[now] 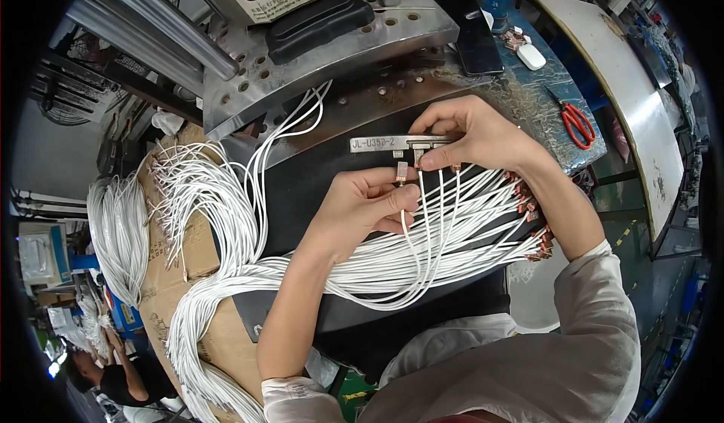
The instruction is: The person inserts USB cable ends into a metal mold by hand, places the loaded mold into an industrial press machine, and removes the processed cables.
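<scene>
My left hand [360, 210] pinches a white cable just below its small metal connector [402, 172], which points up toward a flat metal bar [371, 144]. The connector sits just under the bar, apart from it. Thumb and fingers of my right hand [473, 135] are closed on the bar's right part. Other cable ends with coppery connectors hang from the bar below my right hand, partly hidden by the fingers. Beneath both hands a thick bundle of white cables [362, 272] lies across a black surface [294, 204], its copper-coloured ends fanned out at the right.
A steel press plate [332, 57] with a black block stands at the back. Red-handled cutters [578, 126], a black phone [480, 42] and a white case [531, 57] lie at the back right. More cables [119, 234] rest on cardboard at left. Another person [124, 370] sits lower left.
</scene>
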A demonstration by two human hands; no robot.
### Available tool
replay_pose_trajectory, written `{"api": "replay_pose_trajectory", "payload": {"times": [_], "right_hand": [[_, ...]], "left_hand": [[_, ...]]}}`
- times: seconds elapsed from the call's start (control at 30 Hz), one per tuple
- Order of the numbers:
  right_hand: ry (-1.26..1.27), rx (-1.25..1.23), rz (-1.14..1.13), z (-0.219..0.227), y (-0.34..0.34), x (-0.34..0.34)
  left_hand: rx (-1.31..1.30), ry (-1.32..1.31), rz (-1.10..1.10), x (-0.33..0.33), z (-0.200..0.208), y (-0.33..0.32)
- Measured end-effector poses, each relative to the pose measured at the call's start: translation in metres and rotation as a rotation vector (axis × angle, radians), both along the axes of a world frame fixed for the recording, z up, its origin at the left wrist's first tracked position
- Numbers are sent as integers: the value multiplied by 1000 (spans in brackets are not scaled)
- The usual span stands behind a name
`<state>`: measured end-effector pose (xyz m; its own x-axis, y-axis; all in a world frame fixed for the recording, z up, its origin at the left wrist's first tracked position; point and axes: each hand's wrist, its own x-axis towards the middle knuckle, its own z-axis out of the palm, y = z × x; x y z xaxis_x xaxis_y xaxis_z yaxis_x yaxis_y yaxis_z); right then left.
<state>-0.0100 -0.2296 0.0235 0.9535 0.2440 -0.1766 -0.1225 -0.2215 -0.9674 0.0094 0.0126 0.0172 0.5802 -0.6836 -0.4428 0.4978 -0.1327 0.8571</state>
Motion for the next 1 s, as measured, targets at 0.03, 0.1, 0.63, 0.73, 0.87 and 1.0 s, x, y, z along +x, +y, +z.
{"api": "replay_pose_trajectory", "payload": {"times": [0.03,0.1,0.63,0.73,0.87,1.0], "right_hand": [[-27,13,49,-3,0,0],[-54,25,98,-5,-1,-1],[-10,55,52,-2,-1,1],[20,33,49,0,0,0],[-48,30,98,-2,3,0],[104,-145,127,13,3,10]], "left_hand": [[-21,0,31,0,-2,0],[-42,0,62,-1,-3,-1],[-58,-23,102,-5,-4,-2],[-53,-43,87,-5,-6,-2],[-82,-77,73,-5,-6,-2],[8,-137,110,-1,-6,2]]}}
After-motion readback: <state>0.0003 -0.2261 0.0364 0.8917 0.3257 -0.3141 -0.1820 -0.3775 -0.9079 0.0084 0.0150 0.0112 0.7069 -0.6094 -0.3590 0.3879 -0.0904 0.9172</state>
